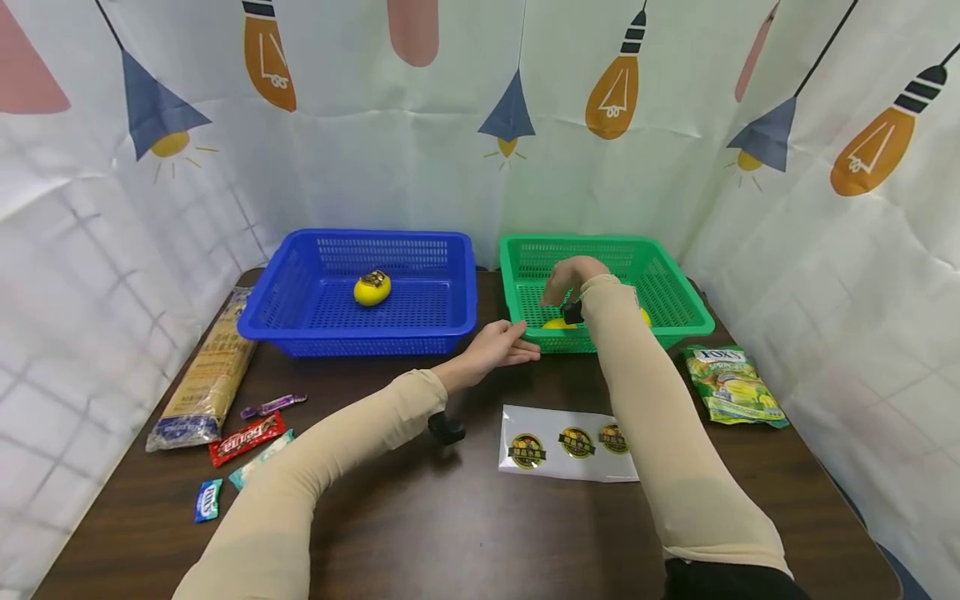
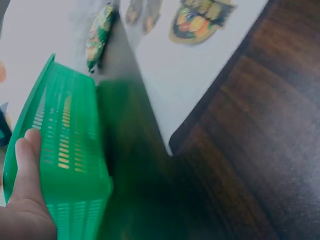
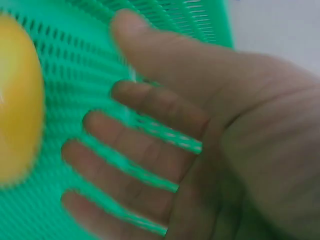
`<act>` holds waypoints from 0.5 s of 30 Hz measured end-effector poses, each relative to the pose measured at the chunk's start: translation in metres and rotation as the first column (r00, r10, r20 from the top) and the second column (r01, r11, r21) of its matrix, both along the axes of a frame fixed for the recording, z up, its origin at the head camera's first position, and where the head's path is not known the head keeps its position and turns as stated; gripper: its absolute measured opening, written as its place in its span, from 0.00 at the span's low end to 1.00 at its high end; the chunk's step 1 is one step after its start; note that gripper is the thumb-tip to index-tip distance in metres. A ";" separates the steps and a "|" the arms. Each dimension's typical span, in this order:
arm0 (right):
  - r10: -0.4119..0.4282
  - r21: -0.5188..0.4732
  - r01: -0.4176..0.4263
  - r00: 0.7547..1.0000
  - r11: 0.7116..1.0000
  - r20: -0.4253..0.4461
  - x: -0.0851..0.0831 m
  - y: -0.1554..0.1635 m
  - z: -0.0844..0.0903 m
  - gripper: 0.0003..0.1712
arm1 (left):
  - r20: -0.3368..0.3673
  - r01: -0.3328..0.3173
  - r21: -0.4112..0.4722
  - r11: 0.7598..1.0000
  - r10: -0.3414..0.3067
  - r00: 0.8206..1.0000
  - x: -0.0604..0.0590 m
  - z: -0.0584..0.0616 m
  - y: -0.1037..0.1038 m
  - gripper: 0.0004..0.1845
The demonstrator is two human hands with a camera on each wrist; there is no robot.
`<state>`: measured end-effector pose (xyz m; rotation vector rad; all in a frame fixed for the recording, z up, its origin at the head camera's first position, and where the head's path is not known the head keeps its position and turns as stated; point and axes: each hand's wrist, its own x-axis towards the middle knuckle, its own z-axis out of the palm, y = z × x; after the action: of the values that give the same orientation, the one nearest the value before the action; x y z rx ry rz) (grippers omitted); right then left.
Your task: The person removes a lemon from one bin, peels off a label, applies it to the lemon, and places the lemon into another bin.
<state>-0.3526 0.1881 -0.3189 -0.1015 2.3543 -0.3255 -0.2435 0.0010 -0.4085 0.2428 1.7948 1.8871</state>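
My left hand [image 1: 491,354] holds the near left corner of the green basket [image 1: 675,331], thumb at the rim and straight fingers along the outer wall. Inside that basket, my right hand [image 3: 165,135] has its fingers spread and slightly bent, with nothing in its grasp. Close to those fingertips lies a smooth yellow fruit [image 3: 17,100], cut off by the right wrist view's edge. In the head view, a yellow fruit [image 1: 558,323] and part of another [image 1: 645,317] show behind the basket's front wall and the right arm. The blue basket [image 1: 360,333] contains one yellow fruit [image 1: 369,292] bearing a black-and-gold sticker [image 1: 374,278].
A white sheet [image 1: 517,475] with round black-and-gold stickers lies before the green basket, partly under the right forearm in view. A Fox's sweets bag [image 1: 735,387] is at right. At left are a long yellowish packet [image 1: 206,367], a red bar [image 1: 247,438] and several small wrapped sweets.
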 end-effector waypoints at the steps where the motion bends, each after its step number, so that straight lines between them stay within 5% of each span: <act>1: 0.002 0.029 -0.002 1.000 1.000 0.011 -0.002 0.001 -0.006 0.28 | 0.001 -0.006 -0.004 1.000 0.006 1.000 -0.001 0.000 0.000 0.18; 7: -0.067 0.142 0.054 0.994 0.988 0.086 -0.009 0.004 -0.027 0.35 | 0.013 -0.017 0.001 1.000 0.017 1.000 -0.004 0.003 -0.001 0.11; 10: -0.037 0.166 0.020 0.994 0.986 0.102 -0.008 0.004 -0.030 0.33 | 0.020 -0.009 0.007 1.000 0.009 1.000 -0.004 0.002 0.000 0.11; 15: -0.033 0.212 0.020 0.998 0.977 0.059 -0.003 0.006 -0.031 0.31 | 0.019 -0.009 0.014 1.000 0.009 1.000 -0.003 0.000 0.002 0.10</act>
<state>-0.3559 0.1938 -0.3498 0.0411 2.3146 -0.0876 -0.2466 0.0031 -0.4080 0.2221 1.7733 1.9032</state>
